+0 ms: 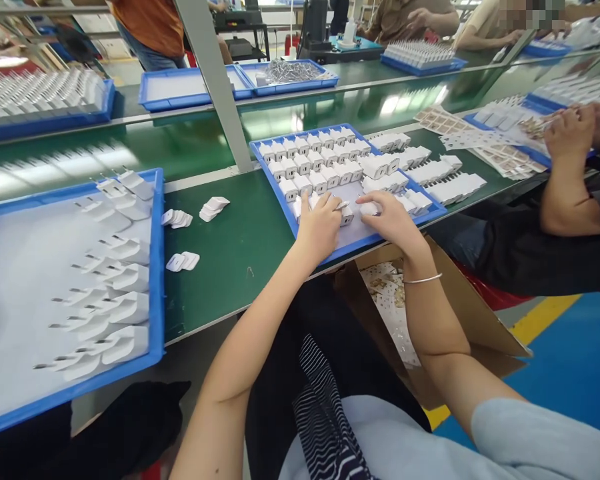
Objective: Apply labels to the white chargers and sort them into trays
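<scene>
Rows of white plug housings (332, 177) fill much of a blue tray (273, 183) in front of me. My left hand (321, 223) is over the tray's near left part, its fingers bent around white housings in the nearest row. My right hand (387, 217) is just to the right, thumb and fingers curled round a white piece (370, 209) above the bare white tray bottom. Small stacks of white covers (214, 207) lie on the green table to the left.
A blue tray (157, 267) with white plugs stands at the left. More housings (455, 189) sit right of the middle tray. Another person's hands (573, 130) are at far right. A slanted metal post (215, 80) rises behind the table. A cardboard box (455, 300) is below.
</scene>
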Action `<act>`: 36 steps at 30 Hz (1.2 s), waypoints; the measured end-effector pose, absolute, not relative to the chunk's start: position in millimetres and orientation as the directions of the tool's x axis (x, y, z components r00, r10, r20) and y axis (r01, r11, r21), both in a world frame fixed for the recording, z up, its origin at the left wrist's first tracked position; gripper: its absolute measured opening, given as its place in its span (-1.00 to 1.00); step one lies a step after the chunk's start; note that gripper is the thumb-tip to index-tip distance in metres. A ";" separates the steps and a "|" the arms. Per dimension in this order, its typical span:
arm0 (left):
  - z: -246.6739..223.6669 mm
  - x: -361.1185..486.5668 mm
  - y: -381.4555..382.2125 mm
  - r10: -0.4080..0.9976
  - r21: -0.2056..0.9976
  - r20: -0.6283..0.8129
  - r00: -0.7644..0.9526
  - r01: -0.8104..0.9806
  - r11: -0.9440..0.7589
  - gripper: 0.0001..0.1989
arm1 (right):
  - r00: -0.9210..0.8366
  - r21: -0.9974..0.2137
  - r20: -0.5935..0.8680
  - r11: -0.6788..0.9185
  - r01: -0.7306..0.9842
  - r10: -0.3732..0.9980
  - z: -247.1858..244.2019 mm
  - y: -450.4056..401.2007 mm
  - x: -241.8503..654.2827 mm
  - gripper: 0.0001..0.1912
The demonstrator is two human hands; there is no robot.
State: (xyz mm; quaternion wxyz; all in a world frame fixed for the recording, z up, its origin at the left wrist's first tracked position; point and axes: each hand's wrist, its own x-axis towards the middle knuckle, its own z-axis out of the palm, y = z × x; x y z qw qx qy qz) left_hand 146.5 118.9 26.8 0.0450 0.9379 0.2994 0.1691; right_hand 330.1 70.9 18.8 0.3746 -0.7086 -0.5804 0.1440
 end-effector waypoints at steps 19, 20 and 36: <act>23.5 191.1 177.2 0.375 0.091 0.178 0.910 0.364 -0.927 -0.52 | 0.279 -0.889 0.046 -0.088 0.450 0.959 25.1 75.1 360.3 -0.48; 22.7 192.1 176.8 0.373 0.083 0.174 0.911 0.364 -0.928 -0.52 | 0.278 -0.895 0.048 -0.082 0.438 0.959 24.2 76.4 359.5 -0.51; 43.7 177.0 162.3 0.376 0.308 0.520 0.767 0.242 -0.920 -0.50 | 0.219 -0.980 0.116 0.148 -0.136 0.969 48.0 62.1 345.1 -0.76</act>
